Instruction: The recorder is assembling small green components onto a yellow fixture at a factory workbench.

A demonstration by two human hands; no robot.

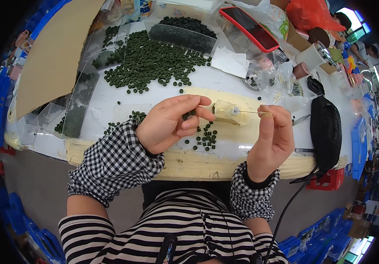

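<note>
Perhaps tilting the right hand, fingers pinching the centre-right rod, risked bending it; loosening the left hand, cupping green pieces, risked spills.

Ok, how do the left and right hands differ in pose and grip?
The left hand has its fingers loosely curled, with dark green pieces among them; the right hand pinches the right end of a thin rod.
The left hand is left of the pale block, pointing right; the right hand is right of it, pointing mostly up the picture.
Shared: both bare, below black-and-white checked sleeves.
</note>
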